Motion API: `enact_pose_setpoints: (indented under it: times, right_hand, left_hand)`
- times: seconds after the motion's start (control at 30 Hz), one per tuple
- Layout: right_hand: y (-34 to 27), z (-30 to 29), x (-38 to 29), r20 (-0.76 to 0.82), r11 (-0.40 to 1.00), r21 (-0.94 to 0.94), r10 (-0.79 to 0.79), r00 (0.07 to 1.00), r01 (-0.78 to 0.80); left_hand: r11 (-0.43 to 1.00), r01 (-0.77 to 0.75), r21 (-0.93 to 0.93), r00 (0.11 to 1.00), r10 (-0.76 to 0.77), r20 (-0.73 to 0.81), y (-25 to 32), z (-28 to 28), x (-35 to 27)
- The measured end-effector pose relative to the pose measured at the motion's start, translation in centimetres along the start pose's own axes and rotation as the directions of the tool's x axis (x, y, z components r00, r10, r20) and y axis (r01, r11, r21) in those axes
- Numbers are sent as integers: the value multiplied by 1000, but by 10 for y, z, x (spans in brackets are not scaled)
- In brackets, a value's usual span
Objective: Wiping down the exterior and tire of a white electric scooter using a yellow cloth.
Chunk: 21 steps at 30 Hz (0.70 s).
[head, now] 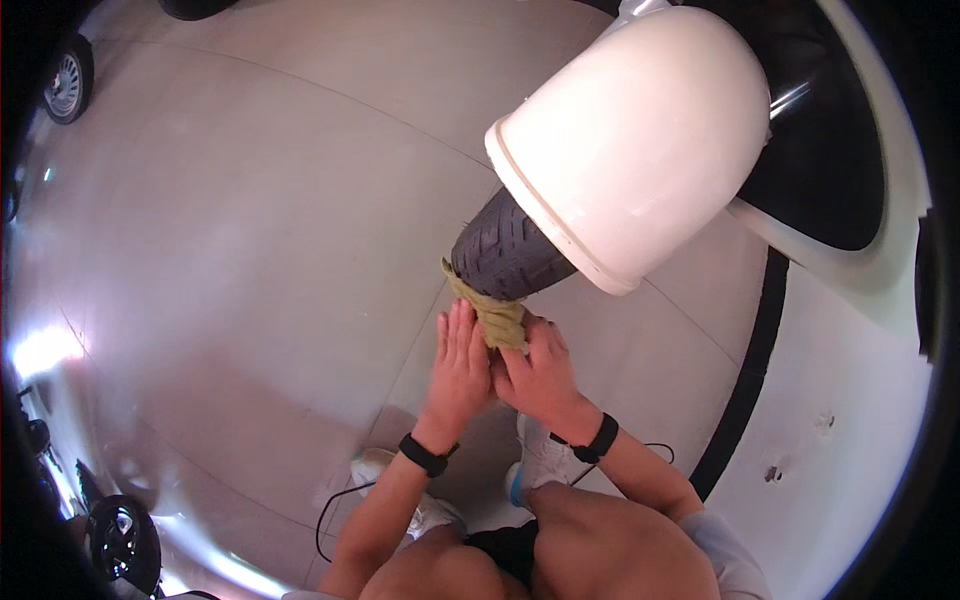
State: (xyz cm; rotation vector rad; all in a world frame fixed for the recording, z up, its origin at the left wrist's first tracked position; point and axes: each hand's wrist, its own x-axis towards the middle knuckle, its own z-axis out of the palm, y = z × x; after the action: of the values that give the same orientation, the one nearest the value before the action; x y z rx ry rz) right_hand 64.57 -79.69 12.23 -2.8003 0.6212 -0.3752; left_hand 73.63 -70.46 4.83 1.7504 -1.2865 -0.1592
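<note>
A yellow-green cloth (496, 319) is bunched against the lower end of a black treaded tyre (504, 247). The tyre comes out from under a glossy white rounded fender (637, 135). My left hand (459, 371) lies along the cloth's left side with its fingers stretched out and close together. On the other side, my right hand (538, 371) holds the cloth, its fingers bent around the edge. The hands nearly meet below the cloth, and what is between the palms is hidden. Both wrists wear black bands.
A white vehicle body (817, 375) with a black lower trim strip (742, 390) curves along the right. The tiled floor (262, 187) spreads to the left. Vehicle wheels (69, 79) stand at the far left, and a black cable (326, 510) loops near my shoes (541, 450).
</note>
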Motion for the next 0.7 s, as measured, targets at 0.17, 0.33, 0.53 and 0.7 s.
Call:
enact_pose_setpoints:
  times: [0.17, 0.33, 0.53, 0.7]
  right_hand:
    - [5, -35, 17, -252, 997, -74, -20, 967, 1]
    - [10, -48, 33, -380, 993, -113, -62, 923, 20]
    - [5, -42, 37, -403, 1000, -25, -10, 915, 0]
    - [6, -41, 34, -348, 1000, -10, -7, 937, 3]
  left_hand:
    - [994, -103, 27, 991, 105, -83, 35, -27, 48]
    - [937, -239, 253, 956, 273, -107, 50, -46, 103]
    - [956, -223, 191, 946, 259, -195, 47, -44, 110]
    - [955, -236, 180, 934, 273, -229, 38, -36, 102]
